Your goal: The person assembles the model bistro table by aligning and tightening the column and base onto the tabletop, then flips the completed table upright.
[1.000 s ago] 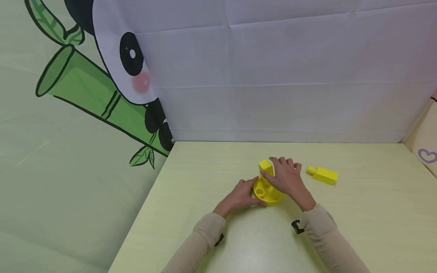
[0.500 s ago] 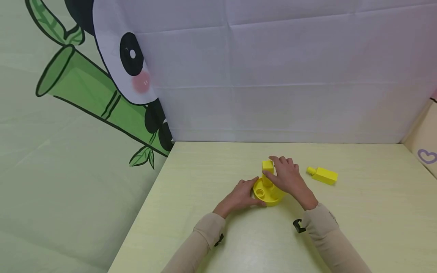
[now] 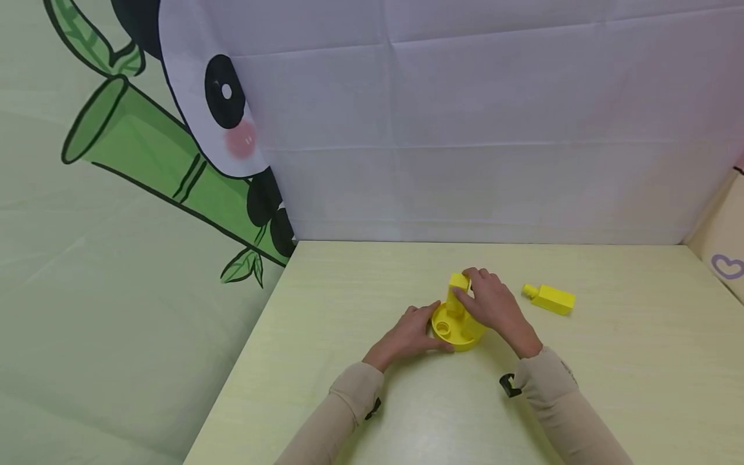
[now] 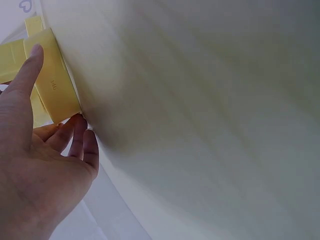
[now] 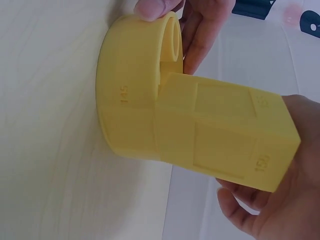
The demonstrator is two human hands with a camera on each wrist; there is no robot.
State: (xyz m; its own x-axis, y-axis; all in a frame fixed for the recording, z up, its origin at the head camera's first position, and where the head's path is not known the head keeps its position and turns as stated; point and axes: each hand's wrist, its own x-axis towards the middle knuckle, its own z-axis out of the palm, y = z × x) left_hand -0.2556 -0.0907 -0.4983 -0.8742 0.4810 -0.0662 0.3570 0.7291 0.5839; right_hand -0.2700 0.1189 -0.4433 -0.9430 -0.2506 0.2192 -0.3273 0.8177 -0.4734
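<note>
On the table, my left hand grips a round yellow base between thumb and fingers at its left side. The base has a low rim and a ring-shaped socket inside. With thumb and fingers, my right hand pinches a yellow rectangular block that stands in the base, leaning slightly right. Another yellow block stands in the base near the right wrist camera and hides the pinched one there. How the pinched block's lower end sits is hidden.
A loose yellow block with a narrow round neck lies on its side to the right of my hands. Behind the pale table hangs a light cloth; a panda and bamboo print is at left.
The pinched block has swung from a leftward lean to upright and then slightly right, and my right hand has shifted a little right with it. My left hand and the base stay put.
</note>
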